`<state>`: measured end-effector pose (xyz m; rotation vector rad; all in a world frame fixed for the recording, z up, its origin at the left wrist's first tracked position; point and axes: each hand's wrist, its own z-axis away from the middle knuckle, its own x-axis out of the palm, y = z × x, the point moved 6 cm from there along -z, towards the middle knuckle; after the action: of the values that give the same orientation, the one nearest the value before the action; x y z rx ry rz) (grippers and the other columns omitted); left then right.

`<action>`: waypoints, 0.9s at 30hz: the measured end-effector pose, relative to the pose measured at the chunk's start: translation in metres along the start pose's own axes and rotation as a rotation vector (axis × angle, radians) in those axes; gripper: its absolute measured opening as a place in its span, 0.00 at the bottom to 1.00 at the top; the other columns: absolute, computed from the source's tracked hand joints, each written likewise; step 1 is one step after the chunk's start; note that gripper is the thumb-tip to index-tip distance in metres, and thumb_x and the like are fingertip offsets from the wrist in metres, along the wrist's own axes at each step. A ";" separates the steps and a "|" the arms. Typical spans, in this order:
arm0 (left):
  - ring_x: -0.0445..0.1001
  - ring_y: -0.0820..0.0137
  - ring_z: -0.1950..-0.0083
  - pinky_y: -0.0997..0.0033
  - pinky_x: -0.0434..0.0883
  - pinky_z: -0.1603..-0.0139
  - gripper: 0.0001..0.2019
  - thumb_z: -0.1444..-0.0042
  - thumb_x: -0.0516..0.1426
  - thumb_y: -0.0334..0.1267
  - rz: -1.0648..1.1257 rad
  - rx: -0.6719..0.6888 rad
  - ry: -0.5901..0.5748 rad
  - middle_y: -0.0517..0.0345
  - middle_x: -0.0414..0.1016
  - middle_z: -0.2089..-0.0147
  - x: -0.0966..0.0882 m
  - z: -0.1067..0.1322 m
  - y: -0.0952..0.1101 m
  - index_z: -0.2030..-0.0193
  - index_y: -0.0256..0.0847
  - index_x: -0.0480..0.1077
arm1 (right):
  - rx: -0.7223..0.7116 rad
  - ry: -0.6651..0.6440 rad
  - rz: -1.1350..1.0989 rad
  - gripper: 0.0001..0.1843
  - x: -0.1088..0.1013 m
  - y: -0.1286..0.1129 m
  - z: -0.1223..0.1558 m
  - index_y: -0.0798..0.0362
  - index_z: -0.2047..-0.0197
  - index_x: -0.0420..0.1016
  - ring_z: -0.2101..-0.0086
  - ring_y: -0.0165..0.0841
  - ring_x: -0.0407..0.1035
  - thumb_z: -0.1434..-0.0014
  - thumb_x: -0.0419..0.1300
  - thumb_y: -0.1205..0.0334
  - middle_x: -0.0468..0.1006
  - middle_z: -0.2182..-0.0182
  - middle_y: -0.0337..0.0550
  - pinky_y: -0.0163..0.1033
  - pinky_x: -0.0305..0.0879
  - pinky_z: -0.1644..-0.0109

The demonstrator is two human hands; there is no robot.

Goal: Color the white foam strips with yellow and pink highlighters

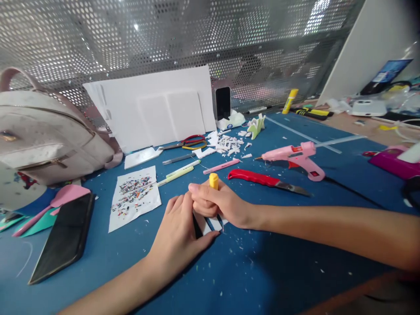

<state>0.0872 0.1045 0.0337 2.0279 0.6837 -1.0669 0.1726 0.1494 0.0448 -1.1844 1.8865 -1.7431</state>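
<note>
My right hand point(218, 203) is closed round a yellow-topped craft knife point(214, 180), held upright with its tip down on a small white piece point(214, 224) on the blue mat point(249, 271). My left hand point(179, 236) lies on the mat beside it, fingers pressed flat on the white piece and on a thin dark strip point(197, 227) that runs under the fingers. Both hands touch each other over the piece.
Behind the hands lie a red-handled knife point(262, 179), a pink glue gun point(295, 157), pens point(179, 173), scissors point(187, 142) and white scraps point(229, 144). A paper with coloured bits point(134, 197), a dark phone point(65, 238), a pink spatula point(59, 201) and a pale backpack point(49, 135) are on the left. White boards point(154, 105) lean at the back.
</note>
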 end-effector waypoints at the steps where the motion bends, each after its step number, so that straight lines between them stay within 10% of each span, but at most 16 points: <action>1: 0.71 0.57 0.53 0.51 0.71 0.53 0.30 0.46 0.65 0.43 0.002 0.003 0.000 0.50 0.72 0.53 0.000 0.000 0.000 0.42 0.43 0.54 | 0.002 -0.004 0.015 0.32 0.001 0.000 0.000 0.52 0.84 0.50 0.84 0.21 0.43 0.33 0.55 0.49 0.49 0.87 0.28 0.35 0.40 0.79; 27: 0.71 0.58 0.55 0.52 0.71 0.54 0.26 0.46 0.64 0.43 0.047 -0.030 0.007 0.52 0.72 0.56 0.002 0.000 -0.004 0.45 0.43 0.57 | -0.105 0.067 0.141 0.32 0.004 -0.003 0.002 0.52 0.83 0.50 0.82 0.22 0.44 0.33 0.55 0.47 0.50 0.85 0.29 0.36 0.43 0.78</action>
<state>0.0855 0.1067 0.0306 2.0131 0.6491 -1.0165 0.1731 0.1453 0.0483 -1.0116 2.0702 -1.6462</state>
